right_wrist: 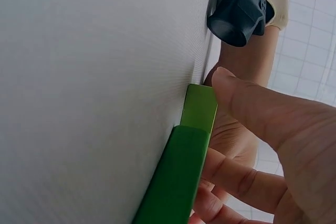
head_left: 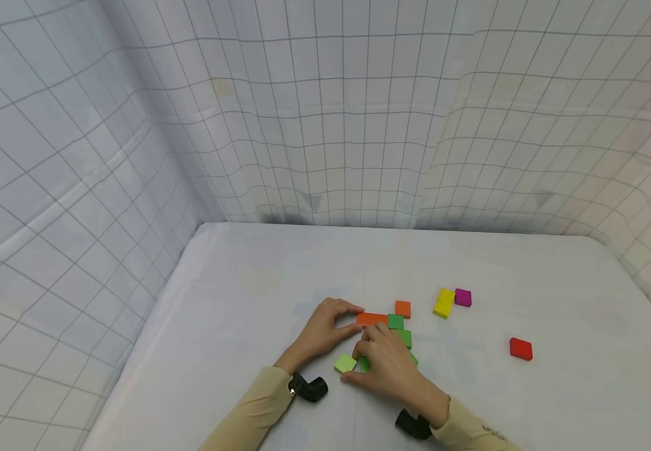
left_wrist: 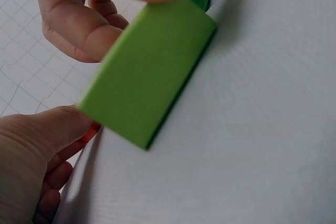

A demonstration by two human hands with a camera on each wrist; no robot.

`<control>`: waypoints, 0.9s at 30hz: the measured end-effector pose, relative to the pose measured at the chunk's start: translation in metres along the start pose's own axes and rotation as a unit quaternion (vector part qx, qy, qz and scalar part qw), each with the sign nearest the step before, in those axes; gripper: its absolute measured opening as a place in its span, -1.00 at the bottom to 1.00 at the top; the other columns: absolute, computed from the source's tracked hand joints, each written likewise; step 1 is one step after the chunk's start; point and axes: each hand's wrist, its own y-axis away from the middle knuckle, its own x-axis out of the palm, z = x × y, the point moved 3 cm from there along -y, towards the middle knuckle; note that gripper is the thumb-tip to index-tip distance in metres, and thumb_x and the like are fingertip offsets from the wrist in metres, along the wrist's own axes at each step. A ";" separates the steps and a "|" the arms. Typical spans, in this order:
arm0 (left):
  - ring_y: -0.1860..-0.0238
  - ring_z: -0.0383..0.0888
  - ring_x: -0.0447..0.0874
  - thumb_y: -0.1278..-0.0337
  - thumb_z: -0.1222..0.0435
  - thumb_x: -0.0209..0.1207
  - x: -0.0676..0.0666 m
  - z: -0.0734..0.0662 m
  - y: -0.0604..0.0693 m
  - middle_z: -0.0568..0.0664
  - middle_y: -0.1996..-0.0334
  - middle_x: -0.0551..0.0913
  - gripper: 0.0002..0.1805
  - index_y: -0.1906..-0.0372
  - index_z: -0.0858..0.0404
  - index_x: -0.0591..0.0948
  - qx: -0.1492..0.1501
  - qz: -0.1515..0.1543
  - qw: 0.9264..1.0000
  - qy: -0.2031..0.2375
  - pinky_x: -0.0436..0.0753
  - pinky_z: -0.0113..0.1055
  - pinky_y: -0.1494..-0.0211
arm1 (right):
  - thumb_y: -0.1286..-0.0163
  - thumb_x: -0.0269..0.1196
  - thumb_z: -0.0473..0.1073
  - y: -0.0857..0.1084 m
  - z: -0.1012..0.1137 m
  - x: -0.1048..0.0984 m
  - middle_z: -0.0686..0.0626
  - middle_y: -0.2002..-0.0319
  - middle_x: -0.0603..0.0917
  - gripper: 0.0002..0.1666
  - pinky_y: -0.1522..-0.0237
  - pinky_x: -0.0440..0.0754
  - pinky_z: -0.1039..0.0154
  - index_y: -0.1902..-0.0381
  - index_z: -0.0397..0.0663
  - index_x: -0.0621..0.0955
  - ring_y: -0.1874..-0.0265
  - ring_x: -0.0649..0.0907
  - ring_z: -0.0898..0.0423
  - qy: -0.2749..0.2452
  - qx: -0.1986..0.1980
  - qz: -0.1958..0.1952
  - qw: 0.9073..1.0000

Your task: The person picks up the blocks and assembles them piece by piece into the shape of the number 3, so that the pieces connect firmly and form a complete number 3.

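The right hand has its grip clamped on a flat, light-green block, pinched between thumb and index finger; a flat, darker green block lies just beside it, partly under that grip. Ahead, the left hand pinches the end of a long, flat orange block. It seems best to steady the orange lightly and slide the light-green flat, squaring edges before release. No container shows; blocks lie on the white, cloth-covered table
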 end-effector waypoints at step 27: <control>0.10 -0.21 0.45 -0.08 0.13 0.33 0.000 0.000 0.000 -0.19 0.10 0.65 -0.65 0.00 0.11 0.67 -0.010 -0.001 1.000 -0.001 0.42 -0.24 -0.02 | 0.08 0.49 0.21 0.000 -0.002 -0.001 0.14 0.42 0.41 -0.61 0.28 0.35 0.22 0.56 0.09 0.64 0.32 0.34 0.14 0.016 0.006 -0.028 0.999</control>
